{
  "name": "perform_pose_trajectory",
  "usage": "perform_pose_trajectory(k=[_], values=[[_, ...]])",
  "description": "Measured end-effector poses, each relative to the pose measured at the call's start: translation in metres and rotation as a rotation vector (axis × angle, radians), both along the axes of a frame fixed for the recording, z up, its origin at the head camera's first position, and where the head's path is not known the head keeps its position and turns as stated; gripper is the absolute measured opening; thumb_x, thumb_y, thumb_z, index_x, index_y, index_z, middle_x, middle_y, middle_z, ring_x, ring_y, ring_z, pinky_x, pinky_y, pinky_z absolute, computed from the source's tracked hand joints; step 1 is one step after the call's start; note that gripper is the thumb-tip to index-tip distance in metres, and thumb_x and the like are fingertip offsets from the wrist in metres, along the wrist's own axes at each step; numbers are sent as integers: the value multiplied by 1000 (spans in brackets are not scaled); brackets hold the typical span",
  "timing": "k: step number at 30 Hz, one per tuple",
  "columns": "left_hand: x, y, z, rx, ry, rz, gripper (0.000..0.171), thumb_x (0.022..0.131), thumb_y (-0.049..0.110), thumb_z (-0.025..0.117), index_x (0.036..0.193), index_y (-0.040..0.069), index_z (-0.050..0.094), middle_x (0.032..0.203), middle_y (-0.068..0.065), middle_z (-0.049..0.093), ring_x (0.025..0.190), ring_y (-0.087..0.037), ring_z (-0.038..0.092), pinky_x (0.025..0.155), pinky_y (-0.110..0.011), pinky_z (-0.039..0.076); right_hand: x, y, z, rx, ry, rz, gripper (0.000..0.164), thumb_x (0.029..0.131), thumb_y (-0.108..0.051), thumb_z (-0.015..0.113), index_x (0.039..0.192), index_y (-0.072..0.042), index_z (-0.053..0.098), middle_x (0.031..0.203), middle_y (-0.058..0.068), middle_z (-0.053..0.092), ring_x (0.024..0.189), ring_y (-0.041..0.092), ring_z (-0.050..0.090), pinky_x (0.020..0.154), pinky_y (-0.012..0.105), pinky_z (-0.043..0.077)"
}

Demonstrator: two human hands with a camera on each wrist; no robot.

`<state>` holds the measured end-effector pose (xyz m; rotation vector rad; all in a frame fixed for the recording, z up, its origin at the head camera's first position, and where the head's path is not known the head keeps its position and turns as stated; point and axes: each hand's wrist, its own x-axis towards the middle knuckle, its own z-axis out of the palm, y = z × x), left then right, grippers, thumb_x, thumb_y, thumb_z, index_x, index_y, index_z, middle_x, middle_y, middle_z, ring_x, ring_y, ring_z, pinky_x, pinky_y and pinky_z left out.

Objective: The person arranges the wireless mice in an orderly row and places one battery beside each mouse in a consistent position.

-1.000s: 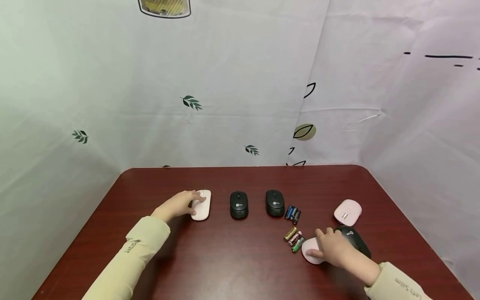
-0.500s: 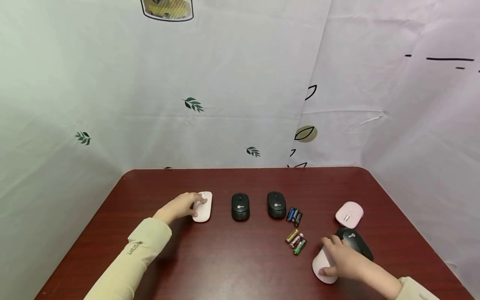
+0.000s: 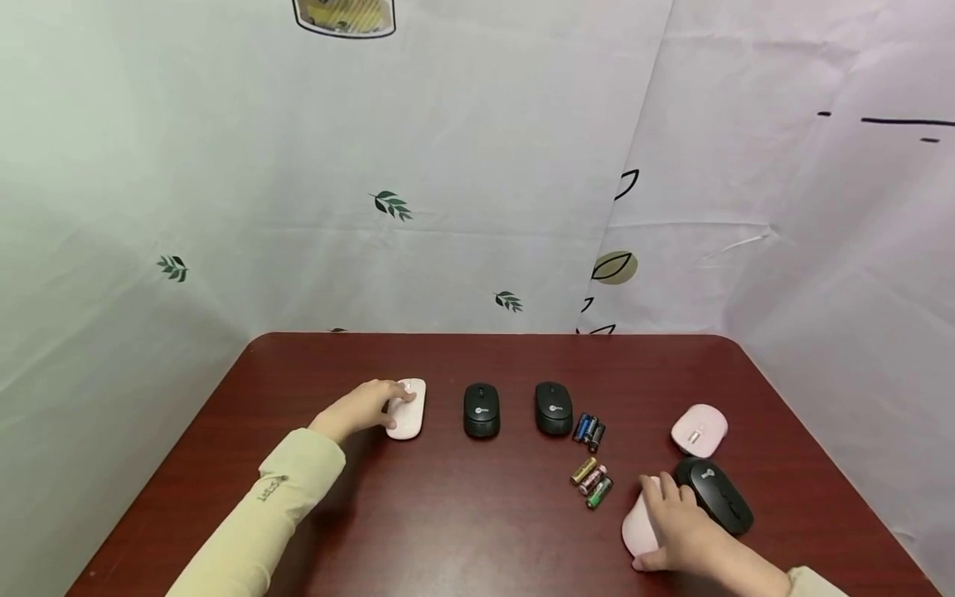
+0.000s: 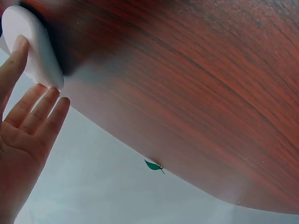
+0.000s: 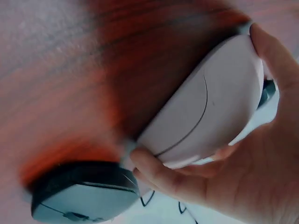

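My left hand (image 3: pixel 366 406) rests with fingertips and thumb at the edge of a white computer mouse (image 3: pixel 409 410) lying at the table's left rear. In the left wrist view several of its fingers look straight beside the white mouse (image 4: pixel 32 42). Near the front right, my right hand (image 3: pixel 681 528) grips a pale pink mouse (image 3: pixel 639 529) between thumb and fingers. The right wrist view shows its curved side and seam, the fingertips at one end and the thumb at the other. A black mouse (image 3: pixel 714 496) lies right beside that hand.
Two black mice, left (image 3: pixel 481 410) and right (image 3: pixel 554 408), lie at the middle rear. Dark and blue batteries (image 3: pixel 589 432) and gold, pink and green batteries (image 3: pixel 593 482) lie right of centre. Another pink mouse (image 3: pixel 699 430) lies farther right on the red-brown table (image 3: pixel 462 514).
My right hand has drawn the pale pink mouse right and toward the front edge, away from the batteries, and turned it somewhat. My left hand stays at the white mouse.
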<state>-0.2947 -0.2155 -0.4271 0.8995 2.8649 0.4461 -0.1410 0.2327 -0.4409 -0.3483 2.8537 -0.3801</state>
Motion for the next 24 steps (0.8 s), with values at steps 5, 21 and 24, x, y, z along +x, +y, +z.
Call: perform_pose_trajectory(k=[5,21,24], values=[[-2,0,3,12,13,-8,47,70,4,79,115,0,67,121,-19,63,116,-36,56,91,-44,49,2,-2,0,27,112,30,99,49,-40,88,122,10,44,115,34,48,93,51,49,70,55,49],[-6,-7,-3,47,71,-78,46,71,7,79,115,-1,66,120,-21,63,115,-38,56,93,-47,47,-22,-57,41,-46,432,269,90,50,-39,85,122,0,47,116,25,50,93,41,52,72,47,50],[-4,-9,-4,33,58,-81,46,72,8,79,115,0,66,122,-23,61,116,-39,55,93,-47,47,-24,-78,41,-72,443,356,89,52,-39,83,123,-1,47,117,23,49,95,38,52,74,47,50]])
